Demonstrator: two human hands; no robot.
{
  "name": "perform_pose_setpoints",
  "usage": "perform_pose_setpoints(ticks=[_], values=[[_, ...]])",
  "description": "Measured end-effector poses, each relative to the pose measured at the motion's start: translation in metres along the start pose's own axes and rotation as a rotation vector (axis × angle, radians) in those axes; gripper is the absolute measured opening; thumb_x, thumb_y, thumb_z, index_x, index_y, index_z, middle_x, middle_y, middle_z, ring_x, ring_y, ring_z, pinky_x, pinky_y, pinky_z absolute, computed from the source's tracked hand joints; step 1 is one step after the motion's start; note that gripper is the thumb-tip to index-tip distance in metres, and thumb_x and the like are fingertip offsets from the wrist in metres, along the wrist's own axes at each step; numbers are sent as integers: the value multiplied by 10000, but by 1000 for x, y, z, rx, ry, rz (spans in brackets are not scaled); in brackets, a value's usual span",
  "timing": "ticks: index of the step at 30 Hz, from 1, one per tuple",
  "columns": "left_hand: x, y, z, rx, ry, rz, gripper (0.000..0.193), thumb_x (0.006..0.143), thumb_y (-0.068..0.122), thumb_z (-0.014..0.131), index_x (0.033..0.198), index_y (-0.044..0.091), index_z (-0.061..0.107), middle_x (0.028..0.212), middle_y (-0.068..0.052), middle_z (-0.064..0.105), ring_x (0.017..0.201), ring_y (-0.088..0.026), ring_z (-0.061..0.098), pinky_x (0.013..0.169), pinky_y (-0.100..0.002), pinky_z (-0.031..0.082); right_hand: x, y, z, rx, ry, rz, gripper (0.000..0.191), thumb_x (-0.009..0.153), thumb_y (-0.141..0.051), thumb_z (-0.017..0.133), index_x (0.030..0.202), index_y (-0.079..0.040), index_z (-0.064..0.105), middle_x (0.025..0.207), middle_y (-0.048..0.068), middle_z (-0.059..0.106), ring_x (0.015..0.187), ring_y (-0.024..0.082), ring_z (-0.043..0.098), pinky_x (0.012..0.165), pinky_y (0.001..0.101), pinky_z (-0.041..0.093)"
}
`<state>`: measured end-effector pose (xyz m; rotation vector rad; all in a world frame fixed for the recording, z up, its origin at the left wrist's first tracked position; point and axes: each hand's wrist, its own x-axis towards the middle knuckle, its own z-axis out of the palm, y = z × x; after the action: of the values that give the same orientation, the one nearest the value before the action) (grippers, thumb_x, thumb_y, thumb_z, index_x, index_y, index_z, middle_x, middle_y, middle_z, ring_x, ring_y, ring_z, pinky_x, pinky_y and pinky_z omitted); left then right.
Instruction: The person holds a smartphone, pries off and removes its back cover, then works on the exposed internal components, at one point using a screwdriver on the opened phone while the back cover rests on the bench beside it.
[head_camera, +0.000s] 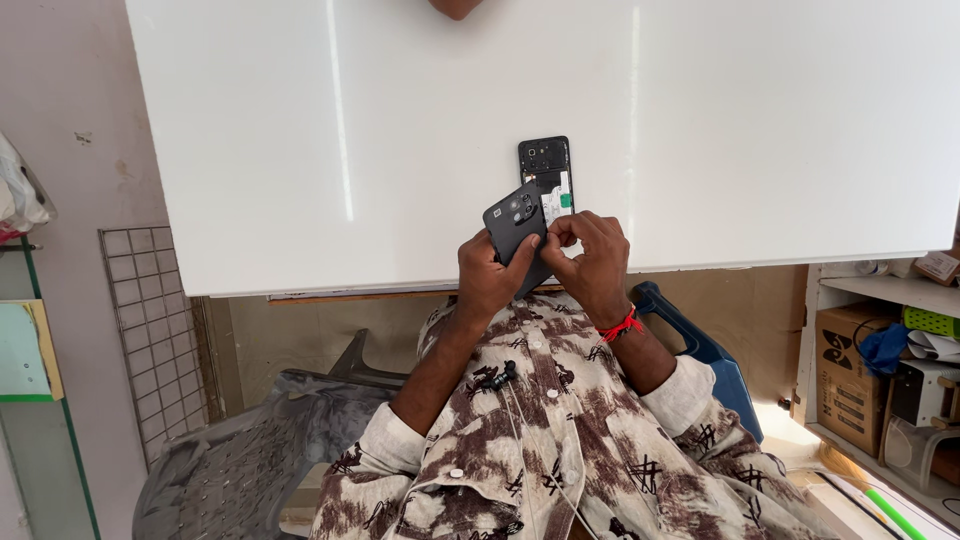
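From my feed the landmark is the white table, and everything I can judge hangs off its near edge. Lying flat on it, just in from that edge, is a black phone with its back off. I see its camera block at the far end and a strip of pale inner parts with a small green patch. Its near half is hidden behind the hands.

Over that near edge the left hand holds the black back cover, tilted up on its side. The fingers are curled around the cover's lower part with the thumb pressed on its face. The cover's camera cut-outs show, but its lower end is lost behind the hands.

The right hand sits just beside the cover, fingers bunched and bent inward, fingertips pinching at the cover's edge where it meets the phone. I cannot make out whether they grip the cover, the phone or something small between them, since the knuckles block the contact. A red thread circles that wrist.

At the table's far edge a rounded brownish shape is cut off by the frame, and I cannot tell what it is. Below the near edge are a patterned shirt, a grey plastic chair and a blue chair back, partly covered by the arm.
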<state>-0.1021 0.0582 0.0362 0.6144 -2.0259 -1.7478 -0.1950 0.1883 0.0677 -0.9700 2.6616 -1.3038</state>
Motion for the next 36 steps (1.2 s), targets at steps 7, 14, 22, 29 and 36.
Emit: perform_pose_setpoints(ticks=[7, 14, 22, 29, 36], values=[[1, 5, 6, 88, 38, 67, 189, 921, 136, 781, 1044, -3, 748, 885, -129, 762, 760, -161, 769, 624, -309, 599, 2, 14, -2, -122, 41, -11, 98, 775, -22, 741, 795, -79, 663, 744, 21, 669, 701, 194, 637, 786, 335, 452], [3, -2, 2, 51, -37, -42, 166, 909, 140, 781, 980, -6, 746, 780, -104, 756, 668, -135, 747, 560, -277, 579, 5, 36, -19, -78, 45, 53, 97, 776, -9, 709, 802, -68, 637, 749, 14, 666, 677, 172, 641, 783, 327, 479], [6, -17, -22, -162, -70, -277, 228, 923, 203, 774, 928, -22, 738, 765, -47, 758, 660, -72, 691, 564, -244, 572, 5, 78, -79, 104, -35, 268, 69, 889, -8, 554, 847, -13, 609, 754, 45, 621, 708, 164, 555, 690, 353, 474], [10, -20, -29, -222, -68, -275, 250, 936, 229, 783, 918, -17, 745, 768, -49, 755, 656, -71, 678, 569, -234, 555, -18, 107, -110, -30, -953, 193, 249, 852, -170, 780, 738, -8, 630, 633, 68, 619, 614, 196, 554, 610, 376, 478], [13, -16, -28, -323, -94, -295, 230, 941, 211, 778, 934, -16, 743, 798, -50, 759, 678, -73, 685, 585, -240, 571, -24, 90, -112, 69, -915, 459, 83, 868, -140, 718, 877, -67, 756, 752, 28, 781, 694, 131, 744, 669, 313, 588]])
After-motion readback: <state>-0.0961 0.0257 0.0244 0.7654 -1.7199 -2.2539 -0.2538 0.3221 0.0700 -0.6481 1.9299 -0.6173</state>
